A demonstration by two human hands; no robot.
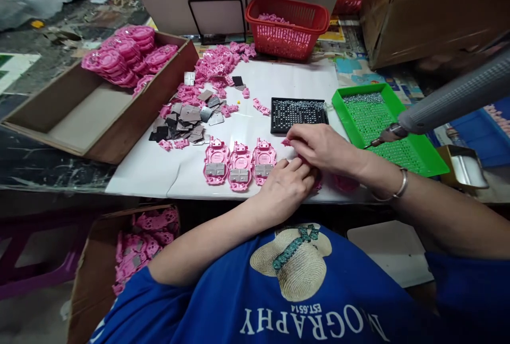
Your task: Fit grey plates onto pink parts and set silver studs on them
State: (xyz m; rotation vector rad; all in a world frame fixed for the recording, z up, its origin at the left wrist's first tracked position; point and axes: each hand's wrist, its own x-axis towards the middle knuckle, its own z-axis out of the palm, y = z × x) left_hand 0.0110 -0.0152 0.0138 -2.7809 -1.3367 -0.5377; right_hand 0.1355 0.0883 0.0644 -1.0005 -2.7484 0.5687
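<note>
Hands close together at the front of the surface (pixel 311 78). Right hand (pixel 324 147): fingertips narrowed, apparently on a small pink piece (pixel 286 142). Left hand (pixel 287 183): fingers curled low over a pink shell (pixel 317 184) — whether they grip or merely steady it, I cannot tell. That shell lies just right of a row of three pink shells (pixel 240 160) bearing grey plates (pixel 239 175).

Judgement: steady the shell with the left, seat the piece square, avoid nudging the row.

Hard to make out: the shell is mostly covered, so its fit is unreadable from where I stand; another pink part (pixel 346 183) sits shadowed beneath the right forearm. Farther right, the powered screwdriver (pixel 442 97) runs out of view — its tip is dim against the green tray (pixel 434 160).
</note>
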